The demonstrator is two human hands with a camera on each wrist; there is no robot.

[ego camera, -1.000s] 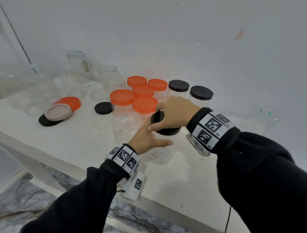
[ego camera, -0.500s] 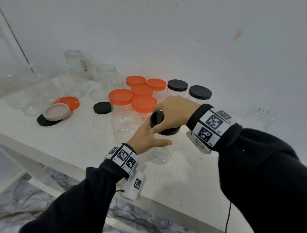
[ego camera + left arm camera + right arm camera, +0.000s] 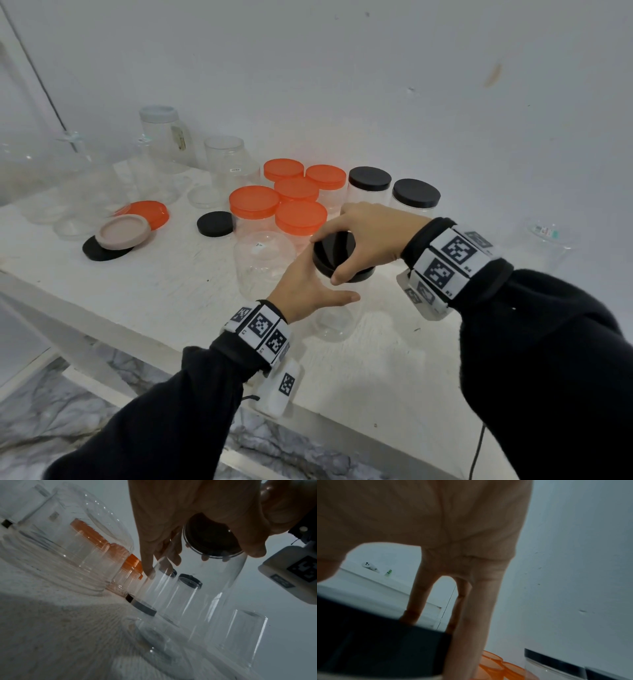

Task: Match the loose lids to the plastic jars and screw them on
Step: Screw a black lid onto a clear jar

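A clear plastic jar (image 3: pixel 334 318) stands near the table's front edge with a black lid (image 3: pixel 337 253) on its mouth. My right hand (image 3: pixel 329 258) comes down from above and grips the lid's rim with thumb and fingers. In the right wrist view its fingers (image 3: pixel 417 599) reach down onto the black lid (image 3: pixel 376 642). My left hand (image 3: pixel 315 291) wraps around the jar just under the lid, with the thumb across the front. The left wrist view shows this jar (image 3: pixel 221 588) and the underside of the lid (image 3: pixel 212 539) in the left hand (image 3: pixel 197 555).
An open wide jar (image 3: pixel 263 263) stands just left of my hands. Behind are several orange-lidded jars (image 3: pixel 253 202) and two black-lidded jars (image 3: pixel 370 178). Loose on the left lie a black lid (image 3: pixel 215 223), a beige lid (image 3: pixel 122 232) over another black one, and an orange lid (image 3: pixel 147 212).
My right thumb has slid round the lid's rim toward the right, so the hand has turned a little on the lid. The jar and my left hand have stayed put.
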